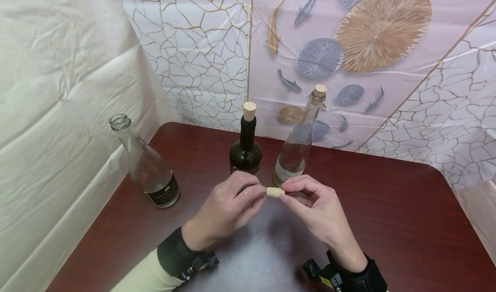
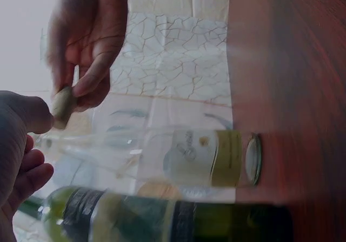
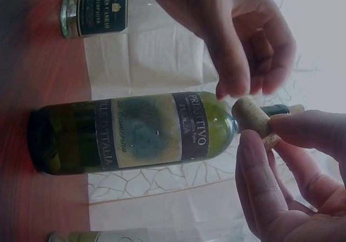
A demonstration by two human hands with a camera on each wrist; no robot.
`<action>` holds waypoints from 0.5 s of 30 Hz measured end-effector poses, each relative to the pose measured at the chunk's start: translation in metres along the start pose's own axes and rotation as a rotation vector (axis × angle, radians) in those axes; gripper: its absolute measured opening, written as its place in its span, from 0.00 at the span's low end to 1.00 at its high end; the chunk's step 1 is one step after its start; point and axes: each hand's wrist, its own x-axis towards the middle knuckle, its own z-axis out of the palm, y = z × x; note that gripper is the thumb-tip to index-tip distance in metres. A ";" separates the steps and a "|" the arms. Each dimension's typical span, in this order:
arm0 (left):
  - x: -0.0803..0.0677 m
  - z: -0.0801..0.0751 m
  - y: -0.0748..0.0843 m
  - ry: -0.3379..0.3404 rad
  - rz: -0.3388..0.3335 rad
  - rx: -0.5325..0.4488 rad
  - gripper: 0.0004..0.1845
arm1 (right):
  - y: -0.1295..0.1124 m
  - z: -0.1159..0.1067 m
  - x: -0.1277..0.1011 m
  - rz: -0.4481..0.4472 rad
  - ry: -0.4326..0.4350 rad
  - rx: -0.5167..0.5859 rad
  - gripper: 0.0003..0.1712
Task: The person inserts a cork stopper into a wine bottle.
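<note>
A small loose cork is held in the air between both hands, above the table's front middle. My left hand pinches its left end with curled fingertips, and my right hand pinches its right end between thumb and forefinger. In the right wrist view the cork sits between the thumb and finger of the right hand, with the left hand touching it from above. The left wrist view shows the cork too. Just behind the hands stand a corked dark green bottle and a corked clear bottle.
An uncorked clear bottle with a dark label stands at the left on the dark red table. Patterned sheets hang close behind the table and a white sheet hangs along its left side. The table's right half holds nothing.
</note>
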 end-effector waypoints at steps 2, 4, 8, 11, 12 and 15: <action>-0.001 -0.010 -0.003 0.029 -0.010 -0.009 0.09 | 0.001 0.001 0.000 -0.008 -0.003 0.001 0.11; -0.002 -0.020 -0.007 0.072 -0.003 -0.008 0.07 | 0.001 0.002 0.001 -0.017 -0.003 0.004 0.10; 0.000 -0.047 -0.019 0.199 0.022 0.017 0.07 | 0.000 0.003 0.001 -0.012 0.004 -0.013 0.10; 0.002 -0.068 -0.030 0.349 -0.004 0.034 0.09 | 0.001 0.003 0.002 0.006 0.008 -0.035 0.11; 0.002 -0.074 -0.033 0.403 -0.027 0.042 0.10 | 0.001 0.004 0.001 0.012 0.008 -0.045 0.11; 0.001 -0.092 -0.040 0.537 -0.123 0.066 0.14 | 0.002 0.005 0.000 0.025 0.006 -0.060 0.11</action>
